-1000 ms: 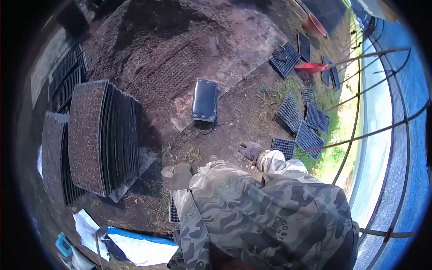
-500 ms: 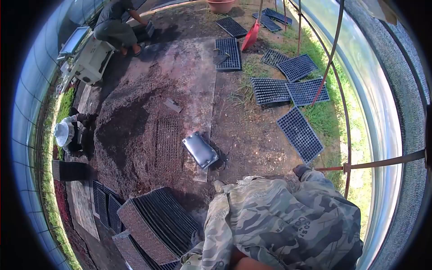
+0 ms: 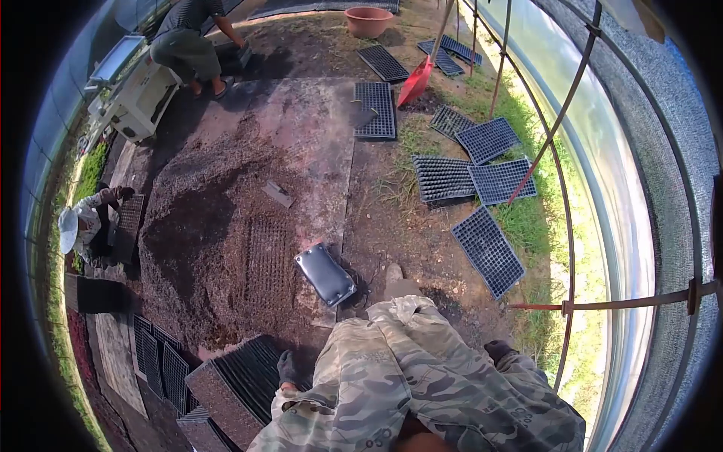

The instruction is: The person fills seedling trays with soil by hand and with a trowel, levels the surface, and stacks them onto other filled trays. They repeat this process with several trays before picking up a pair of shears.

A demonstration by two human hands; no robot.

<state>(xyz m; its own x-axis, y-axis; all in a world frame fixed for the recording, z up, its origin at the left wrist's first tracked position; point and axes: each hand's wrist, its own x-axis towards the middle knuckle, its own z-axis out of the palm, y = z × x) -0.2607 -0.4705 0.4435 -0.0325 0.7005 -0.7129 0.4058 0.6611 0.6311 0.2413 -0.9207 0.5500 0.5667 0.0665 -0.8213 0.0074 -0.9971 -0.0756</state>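
My left hand [image 3: 287, 369], in a dark glove, hangs beside the right side of a stack of black cell trays [image 3: 239, 380], fingers loosely extended and nothing visible in it. Whether it touches the stack is unclear. The stack leans, its upper tray filled with dark soil. Out to the right, my right hand [image 3: 498, 349], also gloved, is near the camouflage sleeve's end with no object seen in it; its fingers are too dark to make out. A shiny dark rectangular object [image 3: 325, 274] lies on the ground ahead of me.
A soil heap [image 3: 192, 226] spreads across the left, with a flat tool [image 3: 278, 193] nearby. Two people [image 3: 192, 45] [image 3: 90, 222] work at the left. Empty trays [image 3: 488, 251], a red shovel [image 3: 416, 81], a basin [image 3: 369, 22] and metal poles [image 3: 633, 302] are right and ahead.
The view has shifted, and one foot shows farther forward. My left hand now shows clearly beside the stack. The person at left now has a soil-filled tray at their hands.
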